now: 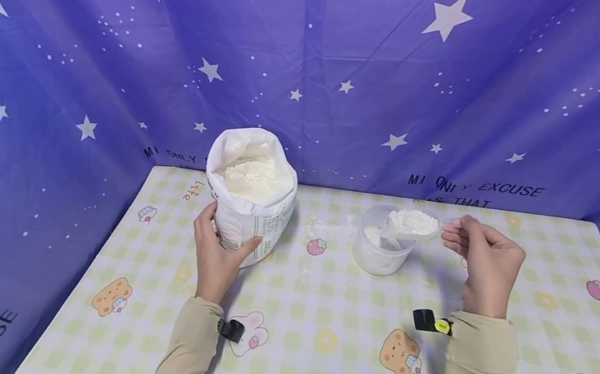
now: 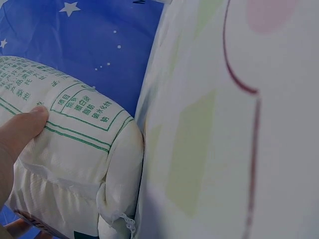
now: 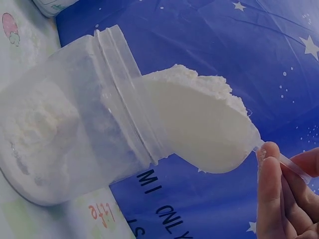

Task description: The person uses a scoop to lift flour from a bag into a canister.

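My left hand (image 1: 219,251) grips the lower side of an open white bag (image 1: 264,224) full of off-white powder. In the left wrist view the thumb presses on the green-printed bag (image 2: 75,129) and fingertips show below it. My right hand (image 1: 487,261) pinches the thin handle of a clear plastic scoop (image 3: 209,129) heaped with white powder (image 1: 412,222). The scoop is at the mouth of a clear round plastic jar (image 1: 379,263), its front end overlapping the rim in the right wrist view. Some powder (image 3: 40,119) lies inside the jar.
The table has a checked cloth (image 1: 335,299) printed with cartoon figures. A little spilled powder (image 1: 332,227) lies between bag and jar. Behind the table hangs a blue curtain (image 1: 322,52) with white stars; the bag stands close to it.
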`<action>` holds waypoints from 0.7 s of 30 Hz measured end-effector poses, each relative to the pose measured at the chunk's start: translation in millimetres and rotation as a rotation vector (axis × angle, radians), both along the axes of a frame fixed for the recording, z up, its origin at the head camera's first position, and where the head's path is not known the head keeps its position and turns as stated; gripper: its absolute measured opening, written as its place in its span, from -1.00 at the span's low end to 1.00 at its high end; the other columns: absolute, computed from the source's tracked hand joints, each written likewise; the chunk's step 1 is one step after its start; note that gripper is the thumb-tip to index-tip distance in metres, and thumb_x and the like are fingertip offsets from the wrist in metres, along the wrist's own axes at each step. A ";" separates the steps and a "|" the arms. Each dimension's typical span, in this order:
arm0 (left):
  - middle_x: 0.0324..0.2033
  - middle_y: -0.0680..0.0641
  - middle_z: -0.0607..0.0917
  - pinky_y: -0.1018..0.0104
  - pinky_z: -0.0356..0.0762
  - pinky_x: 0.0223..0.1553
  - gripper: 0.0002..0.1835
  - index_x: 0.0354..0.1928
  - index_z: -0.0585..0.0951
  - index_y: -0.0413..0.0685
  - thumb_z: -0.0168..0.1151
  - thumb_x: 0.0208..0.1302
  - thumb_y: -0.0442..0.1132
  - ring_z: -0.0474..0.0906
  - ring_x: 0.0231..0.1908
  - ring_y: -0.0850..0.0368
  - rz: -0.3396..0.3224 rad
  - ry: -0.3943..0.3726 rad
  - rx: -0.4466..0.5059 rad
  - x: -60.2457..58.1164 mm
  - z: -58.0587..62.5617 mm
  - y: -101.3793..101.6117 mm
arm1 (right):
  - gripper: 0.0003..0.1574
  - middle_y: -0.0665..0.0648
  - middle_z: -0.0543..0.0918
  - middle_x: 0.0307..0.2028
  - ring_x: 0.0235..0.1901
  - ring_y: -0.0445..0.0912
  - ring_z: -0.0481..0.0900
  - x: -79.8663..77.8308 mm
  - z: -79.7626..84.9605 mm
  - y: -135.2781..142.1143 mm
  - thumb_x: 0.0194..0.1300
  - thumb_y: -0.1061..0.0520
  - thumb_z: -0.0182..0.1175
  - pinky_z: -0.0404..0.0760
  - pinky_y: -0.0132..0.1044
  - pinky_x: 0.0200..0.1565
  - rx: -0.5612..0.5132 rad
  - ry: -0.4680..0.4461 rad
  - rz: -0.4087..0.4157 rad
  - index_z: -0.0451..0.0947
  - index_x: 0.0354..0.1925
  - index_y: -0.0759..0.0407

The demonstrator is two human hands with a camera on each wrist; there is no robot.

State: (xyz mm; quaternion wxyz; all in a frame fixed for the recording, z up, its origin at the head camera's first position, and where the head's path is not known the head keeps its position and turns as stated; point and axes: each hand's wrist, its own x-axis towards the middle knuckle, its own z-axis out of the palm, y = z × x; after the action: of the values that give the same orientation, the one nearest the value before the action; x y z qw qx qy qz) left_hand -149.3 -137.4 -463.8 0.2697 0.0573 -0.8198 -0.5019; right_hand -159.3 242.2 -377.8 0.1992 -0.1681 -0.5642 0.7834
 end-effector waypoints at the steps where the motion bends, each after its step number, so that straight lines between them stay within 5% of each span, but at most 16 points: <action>1: 0.30 -0.19 0.28 -0.03 0.45 0.26 0.08 0.43 0.19 -0.02 0.64 -0.11 -0.14 0.25 0.29 0.01 0.001 -0.001 -0.001 0.0 0.2 0.1 | -0.82 0.14 0.77 -0.49 -0.51 -0.10 0.75 -0.2 0.5 0.0 0.29 0.21 0.31 0.74 -0.33 -0.38 0.002 0.001 -0.001 0.74 -0.29 0.34; 21: 0.30 -0.19 0.28 -0.02 0.46 0.25 0.08 0.43 0.19 -0.02 0.65 -0.12 -0.14 0.26 0.28 0.01 0.006 0.002 -0.001 0.5 0.3 0.8 | -0.87 0.08 0.75 -0.57 -0.59 -0.15 0.72 -0.8 6.1 -8.1 0.28 0.25 0.29 0.72 -0.37 -0.45 0.115 0.027 -0.059 0.75 -0.37 0.26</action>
State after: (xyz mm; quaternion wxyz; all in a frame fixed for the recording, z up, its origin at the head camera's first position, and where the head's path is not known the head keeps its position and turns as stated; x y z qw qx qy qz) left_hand -148.8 -136.7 -463.5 0.2721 0.0591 -0.8195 -0.5009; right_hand -160.1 234.2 -371.7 0.2390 -0.1625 -0.6005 0.7456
